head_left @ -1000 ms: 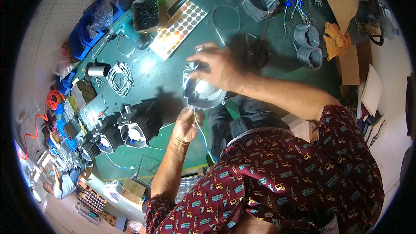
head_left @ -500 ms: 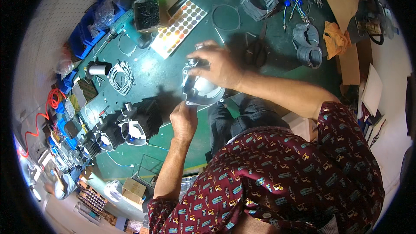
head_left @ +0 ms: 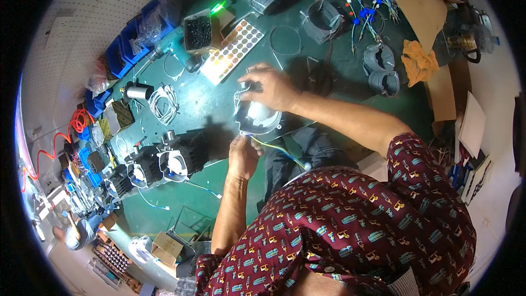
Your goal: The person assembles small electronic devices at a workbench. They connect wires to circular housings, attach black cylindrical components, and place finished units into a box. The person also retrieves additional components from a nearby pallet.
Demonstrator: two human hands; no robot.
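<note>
A grey metal motor housing (head_left: 262, 121) with a wide round opening is tilted up at the near edge of the bench. From above, my right hand (head_left: 271, 89) is closed over its upper part, thumb and fingers gripping the casting. My left hand (head_left: 242, 156) is closed at the housing's lower rim, its fingertips pinching the wires where they come out. The yellow-green and blue wires (head_left: 282, 152) run right from there to a pale connector (head_left: 307, 166) in front of my shirt. My fingers partly hide the housing's top and the wire exit.
Similar black finned motors (head_left: 174, 165) stand along the bench's near left edge. Beyond lie a coiled grey cable (head_left: 164, 104), a sheet of round stickers (head_left: 232, 52), a box of screws (head_left: 198, 32) and a teal power drill (head_left: 178, 49). Grey gaskets (head_left: 380, 71) and an orange cloth (head_left: 419, 62) are at right.
The wires and their connector now show, stretching right from my left hand. My left hand has shifted slightly right and down, and the view has turned a little. My right hand keeps its grip.
</note>
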